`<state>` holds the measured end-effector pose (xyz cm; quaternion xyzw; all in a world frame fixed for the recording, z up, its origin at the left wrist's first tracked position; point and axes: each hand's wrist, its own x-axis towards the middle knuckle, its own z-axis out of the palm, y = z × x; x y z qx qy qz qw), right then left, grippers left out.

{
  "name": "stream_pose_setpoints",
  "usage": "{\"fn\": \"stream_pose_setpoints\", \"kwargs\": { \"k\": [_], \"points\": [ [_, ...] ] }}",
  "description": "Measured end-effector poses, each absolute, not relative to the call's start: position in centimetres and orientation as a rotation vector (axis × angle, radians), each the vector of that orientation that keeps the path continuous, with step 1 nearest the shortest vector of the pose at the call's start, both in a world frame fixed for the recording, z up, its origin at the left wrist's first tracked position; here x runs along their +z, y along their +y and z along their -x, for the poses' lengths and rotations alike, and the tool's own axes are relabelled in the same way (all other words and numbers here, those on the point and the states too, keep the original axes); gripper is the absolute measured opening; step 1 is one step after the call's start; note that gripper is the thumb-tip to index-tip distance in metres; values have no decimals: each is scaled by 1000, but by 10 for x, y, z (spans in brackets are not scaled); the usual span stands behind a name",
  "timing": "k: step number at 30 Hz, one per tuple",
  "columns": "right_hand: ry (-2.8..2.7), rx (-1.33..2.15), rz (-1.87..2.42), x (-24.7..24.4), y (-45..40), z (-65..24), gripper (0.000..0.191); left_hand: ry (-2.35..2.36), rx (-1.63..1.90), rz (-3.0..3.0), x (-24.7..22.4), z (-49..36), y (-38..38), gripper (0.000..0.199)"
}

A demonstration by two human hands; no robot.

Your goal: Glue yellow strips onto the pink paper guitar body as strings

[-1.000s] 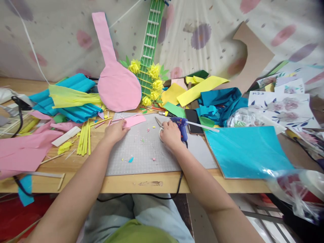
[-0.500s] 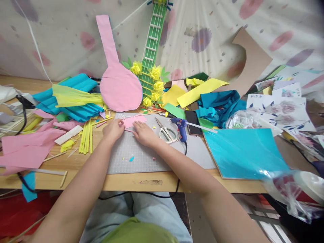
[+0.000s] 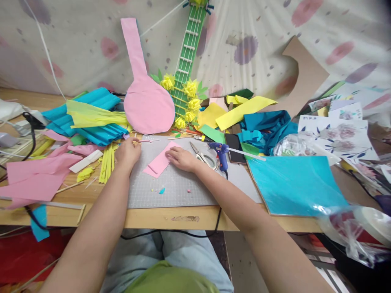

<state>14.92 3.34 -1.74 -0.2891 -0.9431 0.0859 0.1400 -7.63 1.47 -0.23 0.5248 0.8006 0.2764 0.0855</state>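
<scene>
Fingers of R hand (image 3: 182, 159) lie extended on the pink paper (image 3: 161, 161), left of the cutting mat's (image 3: 177, 197) ctr; L hand's (image 3: 127, 152) are bent at the mat's far-left corner by a thin stick (image 3: 151, 141), grip can't tell. Positioning step, I'd guess; next move prob. needs paper steady. Vs ½ sec ago: paper's swung steeper, nearer mat's front, L hand's off it.

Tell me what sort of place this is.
Probably a papercraft workspace: a glue gun and scissors lie on a gridded cutting mat, with coloured paper heaped around.
</scene>
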Motion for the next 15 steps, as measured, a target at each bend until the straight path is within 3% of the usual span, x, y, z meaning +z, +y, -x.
{"fn": "stream_pose_setpoints", "kwargs": {
  "k": [5,11,15],
  "points": [
    [-2700,189,1033,-12,39,-162,32,2025,720,-1906,3,43,6,38],
    [-2551,80,1232,-24,30,-141,56,1549,514,-2262,-12,49,8,75],
    [-2637,105,1200,-30,30,-140,60,1535,508,-2204,-10,72,14,59]
  ]
}}
